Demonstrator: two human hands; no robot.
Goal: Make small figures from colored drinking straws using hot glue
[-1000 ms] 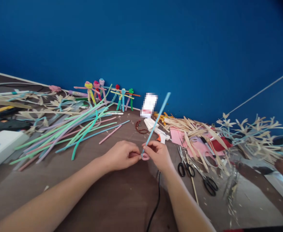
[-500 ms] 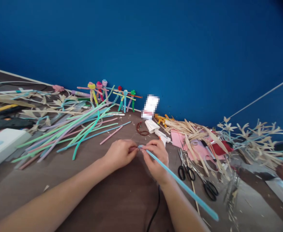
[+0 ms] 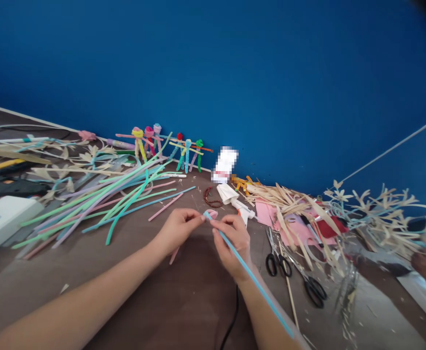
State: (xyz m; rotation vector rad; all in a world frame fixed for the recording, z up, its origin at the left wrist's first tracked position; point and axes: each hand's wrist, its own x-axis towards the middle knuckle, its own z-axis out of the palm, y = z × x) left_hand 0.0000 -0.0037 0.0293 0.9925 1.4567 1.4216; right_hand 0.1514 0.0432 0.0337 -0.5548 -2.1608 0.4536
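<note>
Blue pipe cleaner (image 3: 251, 277), one end held against a small pink loop (image 3: 211, 214): wrapping step in hand, judged. Left hand (image 3: 179, 231) and right hand (image 3: 232, 243): each grip closed, pinching both at the join. Long free end unwound.

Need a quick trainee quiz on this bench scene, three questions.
1. Fill in: the right hand holds a long ____ pipe cleaner.
2. True or false: the left hand grips a hot glue gun.
3. Count: how many pairs of black-handled scissors lie to the right of the hands?

Key: 1. light-blue; 2. false; 3. two.
</note>
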